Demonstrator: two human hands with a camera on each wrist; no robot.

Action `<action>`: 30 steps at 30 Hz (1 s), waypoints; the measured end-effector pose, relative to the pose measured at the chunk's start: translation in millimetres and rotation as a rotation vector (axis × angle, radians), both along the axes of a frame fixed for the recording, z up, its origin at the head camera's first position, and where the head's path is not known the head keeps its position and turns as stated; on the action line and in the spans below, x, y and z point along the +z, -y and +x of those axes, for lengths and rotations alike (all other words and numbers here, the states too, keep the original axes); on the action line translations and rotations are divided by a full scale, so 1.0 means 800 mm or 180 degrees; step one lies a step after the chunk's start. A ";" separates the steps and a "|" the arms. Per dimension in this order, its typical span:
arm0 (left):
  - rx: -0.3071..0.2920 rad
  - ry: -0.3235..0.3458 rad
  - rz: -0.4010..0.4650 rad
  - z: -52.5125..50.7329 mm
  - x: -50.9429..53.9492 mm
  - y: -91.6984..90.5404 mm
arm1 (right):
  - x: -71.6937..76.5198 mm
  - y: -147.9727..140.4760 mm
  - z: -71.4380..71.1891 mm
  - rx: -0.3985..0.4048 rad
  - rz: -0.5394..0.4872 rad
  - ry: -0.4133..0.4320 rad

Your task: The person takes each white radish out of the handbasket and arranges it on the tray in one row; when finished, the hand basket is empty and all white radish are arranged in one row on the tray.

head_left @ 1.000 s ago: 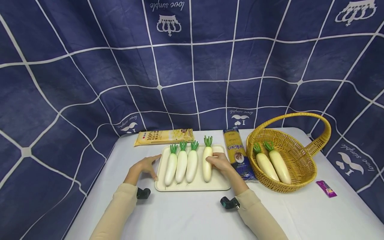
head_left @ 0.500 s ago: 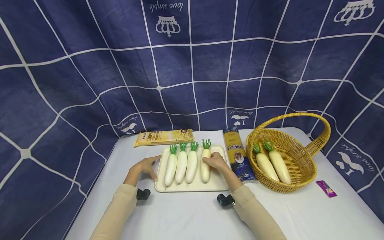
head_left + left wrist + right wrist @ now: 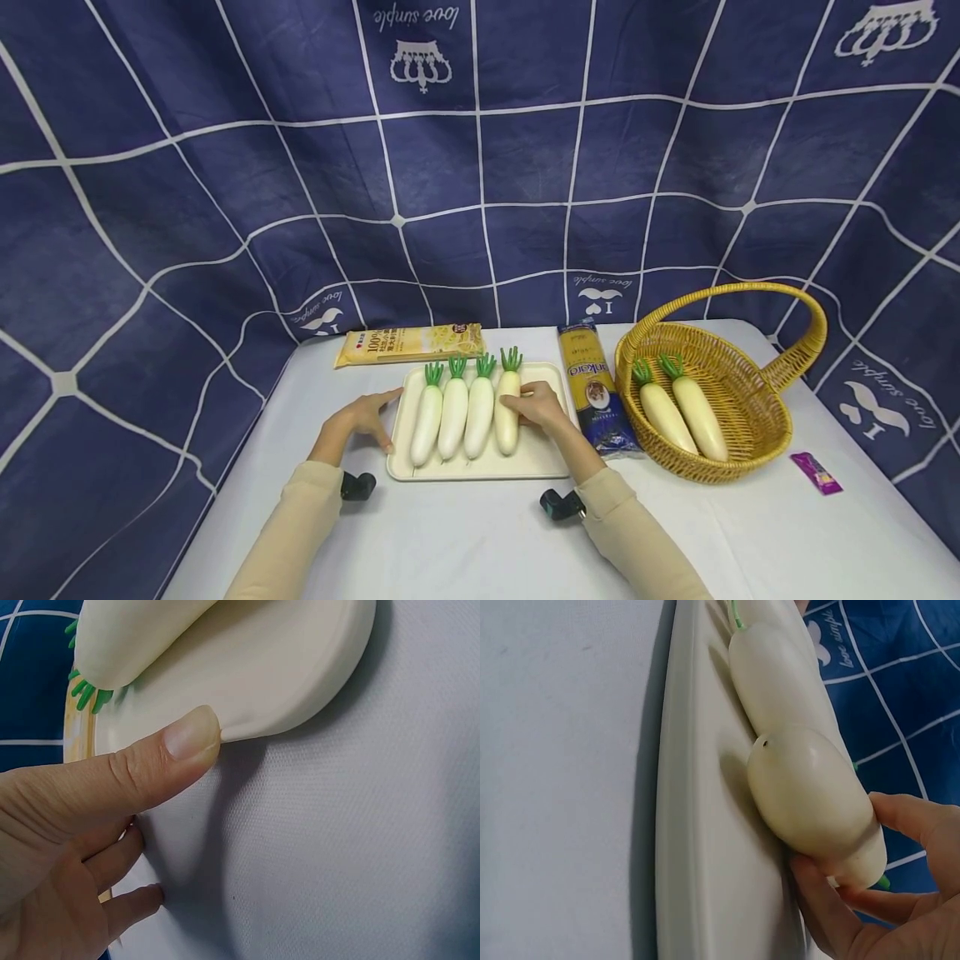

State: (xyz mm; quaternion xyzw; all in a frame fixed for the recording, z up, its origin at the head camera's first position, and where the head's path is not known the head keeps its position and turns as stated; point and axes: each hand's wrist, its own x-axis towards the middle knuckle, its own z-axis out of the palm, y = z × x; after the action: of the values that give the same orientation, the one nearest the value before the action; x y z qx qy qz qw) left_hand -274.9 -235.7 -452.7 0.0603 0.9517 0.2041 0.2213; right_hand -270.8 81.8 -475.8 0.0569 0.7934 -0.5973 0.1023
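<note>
A cream tray (image 3: 540, 467) holds several white radishes with green tops, lying side by side. My right hand (image 3: 542, 407) pinches the rightmost radish (image 3: 507, 429) between thumb and fingers; it lies close beside its neighbour (image 3: 480, 421). In the right wrist view, fingers and thumb sit on either side of that radish (image 3: 810, 787) over the tray (image 3: 682, 847). At the tray's left end my left hand (image 3: 363, 414) spreads thumb and fingers along the edge. The left wrist view has the left thumb (image 3: 165, 754) touching the tray rim (image 3: 322, 697), with the other fingers partly hidden below.
A wicker basket (image 3: 750, 400) with two white radishes (image 3: 697, 412) stands to the right. A blue-and-yellow pasta packet (image 3: 596, 387) lies between tray and basket. Behind the tray is a yellow packet (image 3: 408, 343). A small purple sachet (image 3: 816, 472) lies far right.
My right hand has moved the rightmost radish leftward across the tray, closing the gap to the other radishes. The left hand has stayed in place at the tray's edge.
</note>
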 end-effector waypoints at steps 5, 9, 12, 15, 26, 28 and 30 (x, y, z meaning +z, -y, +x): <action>-0.0027 -0.0002 0.0007 -0.001 0.000 0.000 | 0.000 0.005 0.000 -0.0019 -0.0042 0.0013; -0.0046 0.0007 0.0030 -0.001 -0.001 0.000 | 0.001 0.007 0.001 0.0006 -0.0058 0.0023; -0.0056 0.0007 0.0046 -0.001 -0.001 0.000 | 0.001 0.008 0.001 0.0025 -0.0055 0.0025; -0.0062 -0.0002 0.0038 0.000 -0.001 0.000 | 0.002 0.009 0.001 0.0032 -0.0028 0.0038; -0.0067 -0.0012 0.0045 -0.002 -0.001 0.001 | 0.001 0.007 0.002 0.0054 0.0110 0.0067; -0.0065 -0.0006 0.0040 -0.002 -0.001 0.001 | 0.000 0.006 0.002 0.0080 0.0182 0.0031; -0.0055 -0.0004 0.0033 -0.002 -0.001 0.001 | 0.000 0.004 0.003 0.0110 0.0286 -0.0014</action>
State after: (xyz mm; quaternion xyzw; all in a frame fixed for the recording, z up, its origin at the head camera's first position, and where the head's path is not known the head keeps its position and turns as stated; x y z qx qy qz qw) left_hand -276.9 -236.8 -453.8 0.0698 0.9502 0.2070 0.2222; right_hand -268.7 78.2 -475.8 0.0463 0.8206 -0.5593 0.1082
